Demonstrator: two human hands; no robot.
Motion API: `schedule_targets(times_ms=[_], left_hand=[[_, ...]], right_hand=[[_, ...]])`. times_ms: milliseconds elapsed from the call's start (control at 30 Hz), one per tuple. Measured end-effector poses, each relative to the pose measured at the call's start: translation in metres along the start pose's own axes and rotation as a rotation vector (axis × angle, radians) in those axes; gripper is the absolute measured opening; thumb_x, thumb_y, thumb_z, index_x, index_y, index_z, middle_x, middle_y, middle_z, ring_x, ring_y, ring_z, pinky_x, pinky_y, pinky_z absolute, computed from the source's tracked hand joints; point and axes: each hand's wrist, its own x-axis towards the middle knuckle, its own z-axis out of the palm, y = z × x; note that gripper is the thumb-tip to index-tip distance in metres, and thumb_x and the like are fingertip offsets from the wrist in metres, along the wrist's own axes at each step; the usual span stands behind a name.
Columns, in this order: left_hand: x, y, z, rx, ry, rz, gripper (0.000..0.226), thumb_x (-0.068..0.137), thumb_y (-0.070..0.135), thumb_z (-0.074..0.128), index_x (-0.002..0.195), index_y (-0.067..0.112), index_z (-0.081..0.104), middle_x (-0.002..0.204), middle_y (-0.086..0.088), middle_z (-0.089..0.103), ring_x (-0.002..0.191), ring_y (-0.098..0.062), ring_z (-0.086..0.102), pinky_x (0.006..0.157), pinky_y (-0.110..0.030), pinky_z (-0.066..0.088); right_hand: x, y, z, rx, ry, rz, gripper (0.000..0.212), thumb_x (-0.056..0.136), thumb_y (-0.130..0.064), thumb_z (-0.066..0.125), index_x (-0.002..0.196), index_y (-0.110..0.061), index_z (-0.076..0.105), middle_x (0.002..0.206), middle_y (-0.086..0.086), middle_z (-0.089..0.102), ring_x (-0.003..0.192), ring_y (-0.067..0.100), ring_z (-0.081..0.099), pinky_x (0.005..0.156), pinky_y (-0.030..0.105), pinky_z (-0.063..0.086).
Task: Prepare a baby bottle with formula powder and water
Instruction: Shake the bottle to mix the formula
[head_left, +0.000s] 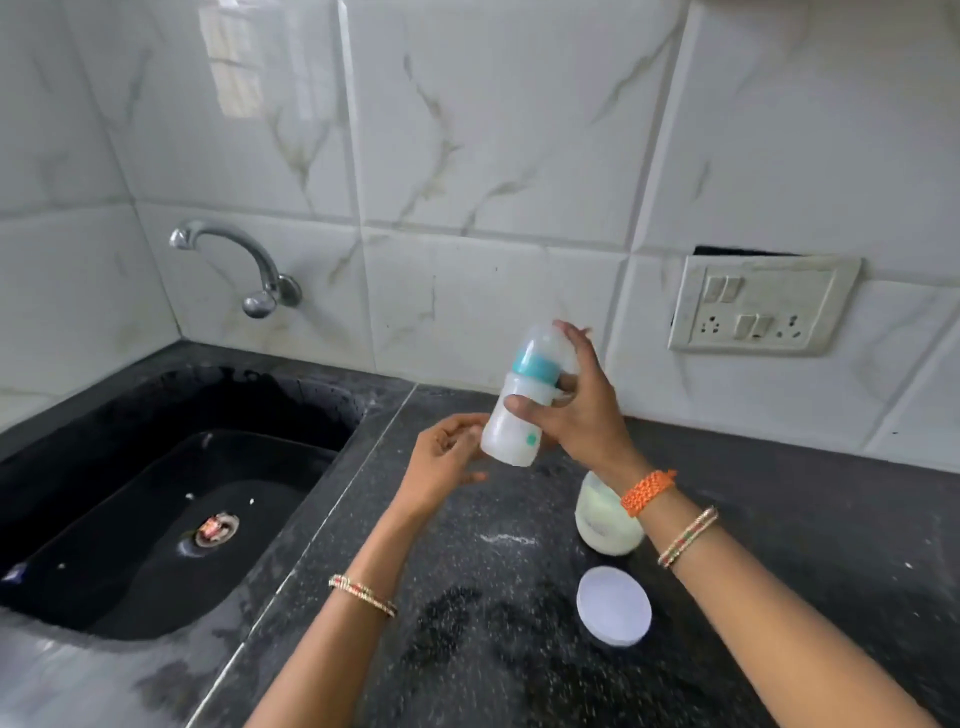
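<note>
A translucent baby bottle (511, 431) with a teal collar and a clear cap is held tilted in the air above the black counter. My right hand (576, 410) grips it around the middle, thumb on the front and a finger up against the cap. My left hand (447, 462) hovers just left of the bottle's base with relaxed, slightly curled fingers, holding nothing. Below my right wrist stands an uncapped jar of pale formula powder (605, 525), and its round white lid (614, 605) lies flat on the counter in front of it.
A black sink (156, 519) with standing water and a drain sits to the left, under a chrome wall tap (234, 265). A switch and socket plate (758, 312) is on the tiled wall at right. White powder specks dust the counter (779, 519).
</note>
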Motion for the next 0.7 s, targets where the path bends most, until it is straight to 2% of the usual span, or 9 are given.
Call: schedule_targets(times_ms=[100, 133, 233, 300, 433, 500, 567, 633, 700], left_hand=[[0.000, 0.006, 0.007, -0.089, -0.151, -0.158, 0.034, 0.100, 0.041, 0.034, 0.114, 0.023, 0.059, 0.109, -0.010, 0.069, 0.092, -0.023, 0.069, 0.073, -0.039, 0.059], [-0.001, 0.005, 0.010, -0.162, -0.195, -0.213, 0.044, 0.099, 0.048, 0.027, 0.119, 0.022, 0.056, 0.108, -0.010, 0.069, 0.093, -0.026, 0.069, 0.073, -0.039, 0.059], [-0.005, -0.002, 0.017, -0.424, -0.212, -0.276, 0.056, 0.098, 0.053, 0.018, 0.120, 0.013, 0.051, 0.103, -0.015, 0.067, 0.083, -0.020, 0.070, 0.068, -0.031, 0.059], [-0.007, -0.007, 0.019, -0.524, -0.132, -0.225, 0.045, 0.098, 0.043, 0.030, 0.123, 0.009, 0.045, 0.103, -0.017, 0.064, 0.076, -0.016, 0.070, 0.066, -0.025, 0.058], [-0.006, -0.013, 0.028, -0.565, -0.169, -0.090, 0.038, 0.086, 0.012, 0.062, 0.118, 0.013, 0.041, 0.113, -0.018, 0.061, 0.089, -0.024, 0.068, 0.074, -0.027, 0.057], [-0.004, -0.013, 0.034, -0.519, -0.178, -0.018, 0.043, 0.081, 0.005, 0.067, 0.115, 0.017, 0.043, 0.116, -0.018, 0.060, 0.096, -0.024, 0.067, 0.078, -0.031, 0.057], [-0.004, -0.011, 0.036, -0.458, -0.195, 0.019, 0.055, 0.073, 0.013, 0.079, 0.116, 0.020, 0.046, 0.120, -0.014, 0.061, 0.102, -0.024, 0.066, 0.080, -0.035, 0.057], [-0.003, -0.008, 0.031, -0.379, -0.208, 0.030, 0.061, 0.069, 0.022, 0.080, 0.122, 0.024, 0.049, 0.127, -0.006, 0.060, 0.110, -0.023, 0.064, 0.083, -0.039, 0.057], [0.001, -0.006, 0.021, -0.335, -0.175, 0.019, 0.062, 0.076, 0.026, 0.075, 0.130, 0.028, 0.046, 0.133, -0.002, 0.056, 0.115, -0.023, 0.061, 0.083, -0.042, 0.056]], right_hand=[[-0.002, 0.006, 0.001, 0.206, 0.310, 0.022, 0.089, 0.070, -0.016, 0.082, 0.139, -0.028, 0.026, 0.129, 0.007, 0.053, 0.098, 0.012, 0.063, 0.084, 0.036, 0.057], [-0.003, 0.006, 0.001, 0.245, 0.295, 0.033, 0.087, 0.070, -0.020, 0.080, 0.137, -0.035, 0.026, 0.130, 0.013, 0.051, 0.101, 0.017, 0.063, 0.085, 0.041, 0.057], [-0.007, 0.009, -0.003, 0.117, -0.060, 0.151, 0.077, 0.075, -0.016, 0.078, 0.130, -0.043, 0.032, 0.123, 0.014, 0.055, 0.101, 0.023, 0.064, 0.080, 0.051, 0.057], [-0.007, 0.008, -0.007, 0.085, -0.120, 0.231, 0.072, 0.080, -0.018, 0.074, 0.132, -0.038, 0.029, 0.121, 0.008, 0.054, 0.099, 0.018, 0.063, 0.077, 0.055, 0.057], [-0.007, 0.004, -0.007, -0.100, -0.087, 0.200, 0.114, 0.070, -0.042, 0.079, 0.146, -0.038, -0.006, 0.144, 0.005, 0.039, 0.119, 0.023, 0.054, 0.094, 0.046, 0.052], [-0.007, 0.005, -0.006, -0.176, -0.025, 0.154, 0.116, 0.072, -0.036, 0.080, 0.148, -0.030, -0.007, 0.134, 0.006, 0.049, 0.110, 0.021, 0.058, 0.095, 0.038, 0.051], [-0.004, -0.002, -0.011, -0.190, -0.005, 0.099, 0.111, 0.072, -0.029, 0.081, 0.149, -0.026, 0.001, 0.124, -0.002, 0.050, 0.104, 0.018, 0.058, 0.091, 0.036, 0.052], [0.008, -0.012, -0.021, -0.019, 0.231, 0.070, 0.105, 0.069, -0.028, 0.083, 0.147, -0.026, 0.013, 0.117, -0.009, 0.050, 0.102, 0.019, 0.059, 0.088, 0.040, 0.055], [0.018, -0.024, -0.028, 0.458, 0.660, 0.065, 0.102, 0.068, -0.026, 0.082, 0.144, -0.027, 0.015, 0.124, 0.000, 0.051, 0.106, 0.026, 0.061, 0.078, 0.053, 0.057]])
